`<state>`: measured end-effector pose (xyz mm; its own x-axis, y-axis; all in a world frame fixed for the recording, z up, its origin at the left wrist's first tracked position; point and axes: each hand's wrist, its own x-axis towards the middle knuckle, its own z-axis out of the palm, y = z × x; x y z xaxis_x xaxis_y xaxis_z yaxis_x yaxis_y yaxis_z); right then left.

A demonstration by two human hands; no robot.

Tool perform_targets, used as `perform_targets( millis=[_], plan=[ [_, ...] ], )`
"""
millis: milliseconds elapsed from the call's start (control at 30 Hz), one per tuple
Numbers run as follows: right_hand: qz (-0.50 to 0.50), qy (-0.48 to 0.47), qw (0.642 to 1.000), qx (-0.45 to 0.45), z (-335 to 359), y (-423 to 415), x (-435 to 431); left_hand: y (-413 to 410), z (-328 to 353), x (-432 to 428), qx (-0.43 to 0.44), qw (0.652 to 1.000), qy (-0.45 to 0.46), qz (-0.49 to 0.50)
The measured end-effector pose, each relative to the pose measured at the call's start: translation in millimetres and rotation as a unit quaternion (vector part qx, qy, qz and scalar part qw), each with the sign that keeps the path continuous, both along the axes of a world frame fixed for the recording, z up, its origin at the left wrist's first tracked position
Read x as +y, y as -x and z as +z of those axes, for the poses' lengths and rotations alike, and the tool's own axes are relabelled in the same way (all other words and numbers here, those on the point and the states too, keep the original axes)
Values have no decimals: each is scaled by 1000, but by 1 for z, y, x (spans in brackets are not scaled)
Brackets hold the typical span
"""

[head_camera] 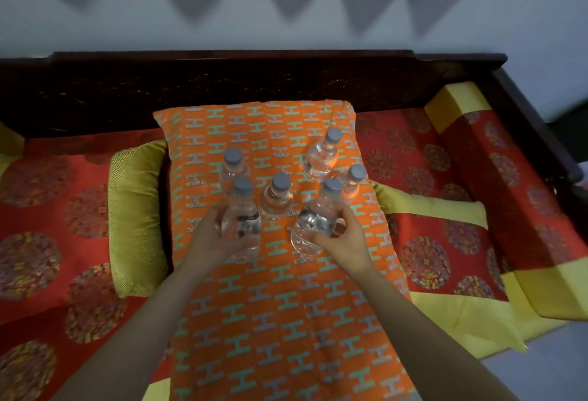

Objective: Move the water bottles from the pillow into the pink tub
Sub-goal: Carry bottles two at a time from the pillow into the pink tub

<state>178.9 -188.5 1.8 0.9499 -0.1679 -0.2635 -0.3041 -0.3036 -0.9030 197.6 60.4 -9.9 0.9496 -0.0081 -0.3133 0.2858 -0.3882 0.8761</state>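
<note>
Six clear water bottles with grey caps stand upright on an orange pillow [286, 321] patterned with repeated "H" shapes; their dark labels are too blurred to read. The left hand [211, 238] curls its fingers around the front-left bottle [242, 219]. The right hand [342, 235] wraps around the front-right bottle [315, 219], which tilts slightly.

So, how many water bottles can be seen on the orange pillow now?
6. Front left bottle is in the left hand; front right bottle in the right hand; centre bottle; back left bottle; back right bottle; far right bottle. None seems hidden.
</note>
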Motion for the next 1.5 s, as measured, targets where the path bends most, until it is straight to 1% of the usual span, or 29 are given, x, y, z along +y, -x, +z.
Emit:
perform_targets(
  millis=[133,267,367,500,700,900,1000,1067,1267,1400,1500],
  plan=[
    [-21,-17,1000,0,14,17,-15,8,15,-3,5,1000,18,-2],
    [-51,-23,998,-11,35,41,-41,12,35,-17,-19,999,29,-20],
    [-79,-13,996,-26,52,64,-71,16,59,-44,-48,995,73,-39],
    [-126,-10,991,-42,82,99,-121,26,89,-100,-92,989,100,-54],
    [-228,6,972,-65,108,180,-226,63,114,-207,-114,979,133,-104],
    [-277,27,957,-84,133,266,-346,116,133,-341,-130,968,166,-139],
    [-305,39,947,-92,152,304,-403,141,142,-408,-111,964,206,-124],
    [-321,39,940,-105,167,329,-437,158,146,-450,-97,959,228,-135],
    [-373,49,921,-102,180,389,-525,207,153,-553,-57,954,210,-208],
    [-402,56,909,-97,176,405,-581,216,155,-627,-58,946,200,-248],
    [-411,57,905,-97,173,407,-620,215,157,-677,-57,942,206,-258]
  ],
)
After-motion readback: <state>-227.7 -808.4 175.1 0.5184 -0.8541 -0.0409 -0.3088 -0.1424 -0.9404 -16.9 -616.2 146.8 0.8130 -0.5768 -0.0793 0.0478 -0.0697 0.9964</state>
